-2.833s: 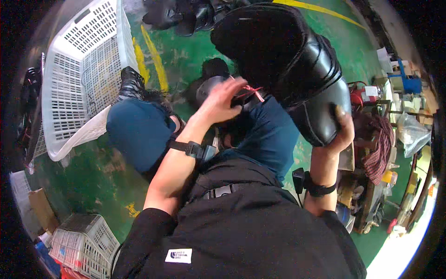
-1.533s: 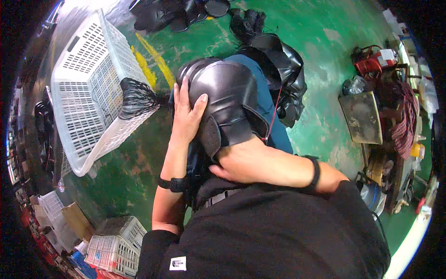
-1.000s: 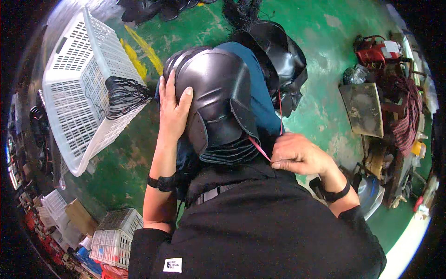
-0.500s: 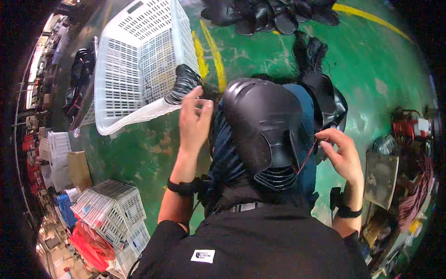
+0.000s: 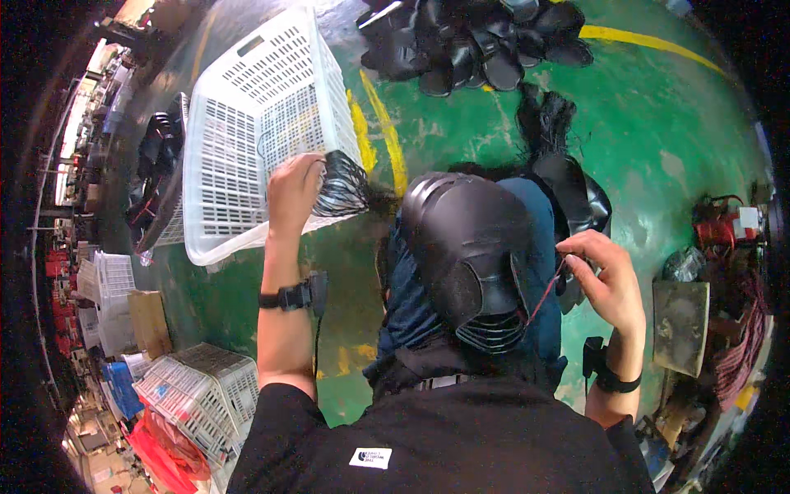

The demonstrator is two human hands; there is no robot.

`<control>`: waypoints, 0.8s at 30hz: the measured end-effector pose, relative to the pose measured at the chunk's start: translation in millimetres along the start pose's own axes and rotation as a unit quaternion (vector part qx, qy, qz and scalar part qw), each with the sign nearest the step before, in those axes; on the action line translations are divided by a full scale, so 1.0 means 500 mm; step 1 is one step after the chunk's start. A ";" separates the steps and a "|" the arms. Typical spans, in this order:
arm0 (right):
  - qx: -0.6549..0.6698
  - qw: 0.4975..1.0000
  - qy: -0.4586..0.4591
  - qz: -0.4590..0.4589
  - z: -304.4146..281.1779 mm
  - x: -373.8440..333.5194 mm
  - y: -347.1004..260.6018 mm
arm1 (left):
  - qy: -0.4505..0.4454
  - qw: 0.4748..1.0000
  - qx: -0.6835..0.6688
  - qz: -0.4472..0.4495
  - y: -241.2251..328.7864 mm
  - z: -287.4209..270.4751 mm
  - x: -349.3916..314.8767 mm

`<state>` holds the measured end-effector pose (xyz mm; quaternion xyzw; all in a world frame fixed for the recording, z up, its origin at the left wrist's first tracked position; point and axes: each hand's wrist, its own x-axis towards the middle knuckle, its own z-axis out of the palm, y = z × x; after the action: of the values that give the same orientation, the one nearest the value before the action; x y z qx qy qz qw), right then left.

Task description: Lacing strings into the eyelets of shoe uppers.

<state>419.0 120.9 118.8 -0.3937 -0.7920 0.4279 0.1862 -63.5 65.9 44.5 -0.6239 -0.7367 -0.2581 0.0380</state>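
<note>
A glossy black moulded shell piece [image 5: 461, 239] rests on my lap, with several dark strands across its near end. My right hand [image 5: 605, 272] is closed in a pinch on a thin red thread [image 5: 541, 306], which slants down to the shell's near right edge. Over the near rim of a white slotted plastic crate [image 5: 239, 148] hangs a bundle of thin black cords [image 5: 341, 188]. My left hand [image 5: 293, 193] is at the top of this bundle, its fingers bent and closed on the cords; the fingertips are partly hidden.
More black moulded pieces [image 5: 477, 41] lie heaped on the green floor at the far side. Beyond my right knee are another black piece [image 5: 576, 193] and a dark cord bunch [image 5: 545, 123]. Grey crates [image 5: 197, 395] and a red bag [image 5: 164, 449] stand at lower left.
My left hand has moved left from beside the shell to the crate rim and closed on the black cords. My right hand keeps its pinch on the red thread. The view has shifted slightly.
</note>
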 end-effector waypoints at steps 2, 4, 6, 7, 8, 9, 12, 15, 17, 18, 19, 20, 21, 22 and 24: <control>0.020 0.999 0.011 -0.031 0.003 0.024 -0.032 | -0.055 0.986 -0.112 -0.112 0.103 -0.056 0.018; 0.116 0.988 0.068 -0.074 0.034 0.071 -0.085 | -0.030 0.989 -0.098 0.110 0.251 -0.092 0.030; 0.093 0.980 0.033 -0.171 0.061 0.118 -0.121 | -0.055 0.974 -0.122 0.185 0.356 -0.103 0.024; 0.140 0.976 -0.013 -0.167 0.075 0.131 -0.127 | -0.079 0.973 -0.116 0.186 0.399 -0.112 0.028; 0.175 0.966 -0.018 -0.188 0.089 0.147 -0.139 | -0.105 0.970 -0.112 0.186 0.426 -0.118 0.036; 0.243 0.958 -0.110 -0.106 0.075 0.150 -0.150 | -0.095 0.970 -0.106 0.197 0.434 -0.134 0.036; 0.298 0.947 -0.121 -0.004 0.044 0.137 -0.127 | -0.054 0.966 -0.202 0.154 0.430 -0.153 0.031; 0.290 0.953 0.081 0.002 -0.041 0.103 -0.047 | -0.083 0.961 -0.200 0.171 0.340 -0.163 0.006; 0.232 0.958 0.162 0.036 -0.106 0.067 0.006 | -0.132 0.968 -0.141 0.161 0.291 -0.169 -0.014; 0.216 0.959 0.166 0.080 -0.136 0.042 0.042 | -0.131 0.968 -0.142 0.162 0.280 -0.166 -0.026; 0.167 0.963 0.182 0.104 -0.154 0.020 0.060 | -0.147 0.966 -0.138 0.159 0.272 -0.166 -0.040; 0.116 0.962 0.206 0.135 -0.161 0.001 0.070 | -0.168 0.962 -0.140 0.164 0.267 -0.156 -0.038; 0.116 0.961 0.206 0.140 -0.160 0.000 0.074 | -0.177 0.959 -0.155 0.157 0.279 -0.151 -0.035; 0.069 0.971 0.195 0.122 -0.156 -0.010 0.076 | -0.186 0.957 -0.162 0.153 0.293 -0.142 -0.035; -0.027 0.983 0.138 0.120 -0.147 -0.022 0.073 | -0.203 0.945 -0.183 0.181 0.326 -0.116 -0.025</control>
<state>489.2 163.2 130.5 -0.5457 -0.7171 0.3670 0.2307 76.8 44.2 144.2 -0.7823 -0.5435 -0.2445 -0.1812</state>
